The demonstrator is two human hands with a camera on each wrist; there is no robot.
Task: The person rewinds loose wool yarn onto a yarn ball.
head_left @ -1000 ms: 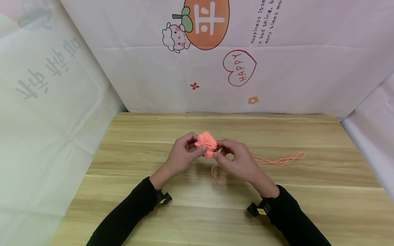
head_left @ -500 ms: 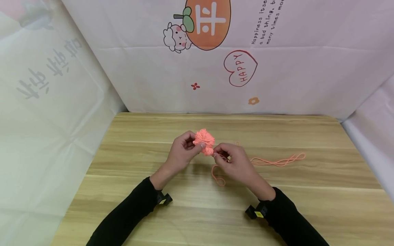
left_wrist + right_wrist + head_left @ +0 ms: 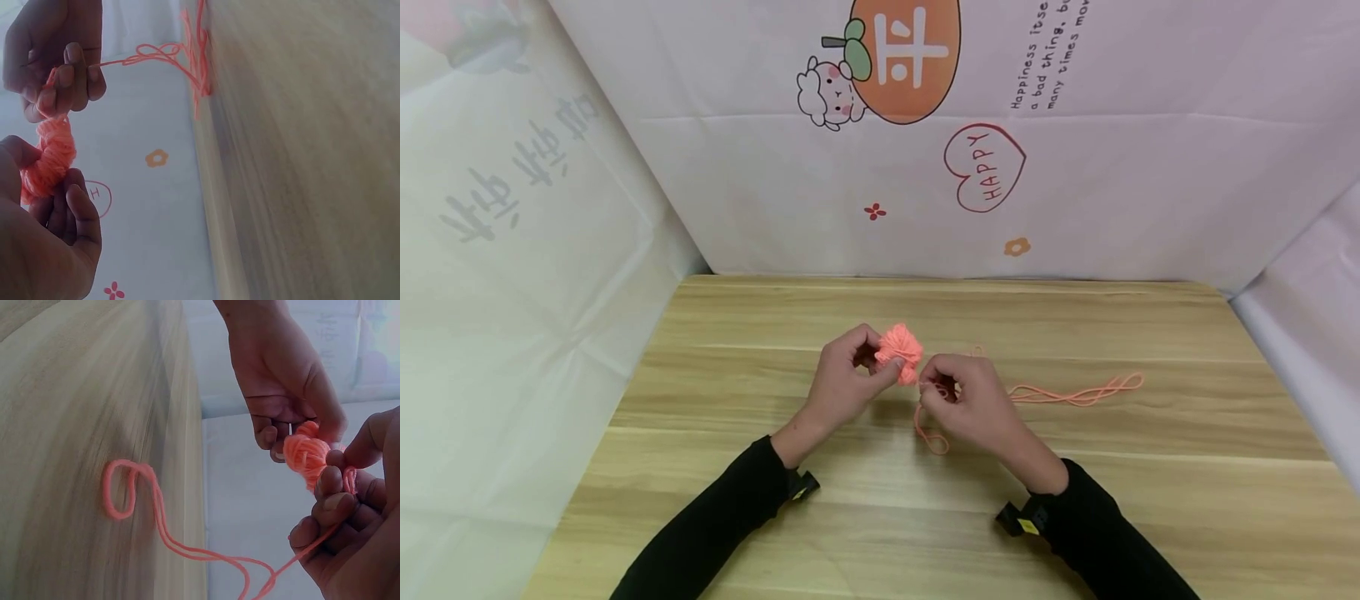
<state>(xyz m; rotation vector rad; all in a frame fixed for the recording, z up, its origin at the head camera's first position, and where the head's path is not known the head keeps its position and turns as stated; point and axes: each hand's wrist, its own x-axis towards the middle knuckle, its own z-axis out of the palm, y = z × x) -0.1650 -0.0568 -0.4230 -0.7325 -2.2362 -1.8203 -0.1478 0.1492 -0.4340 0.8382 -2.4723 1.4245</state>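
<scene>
My left hand [image 3: 842, 379] holds a small wound bundle of coral yarn [image 3: 898, 346] between thumb and fingers, raised off the table. Just to its right, my right hand [image 3: 976, 404] pinches a strand of the same yarn close to the bundle's lower end. In the right wrist view a small yarn loop [image 3: 350, 480] shows between the thumb and fingers of that hand, and a strand [image 3: 306, 551] trails down from it. The left wrist view shows the bundle [image 3: 53, 156] from the side, its windings thick and rounded. Fingers partly cover it.
Loose yarn strands [image 3: 1086, 395] lie on the wooden table [image 3: 880, 533] to the right of the right hand. A yarn loop [image 3: 934, 442] lies below the hands. Behind the table hangs a white printed cloth [image 3: 760, 208], with more cloth at both sides.
My right hand has drawn slightly right and down from the bundle, pinching the strand. The left hand and bundle rose a little, then came back down.
</scene>
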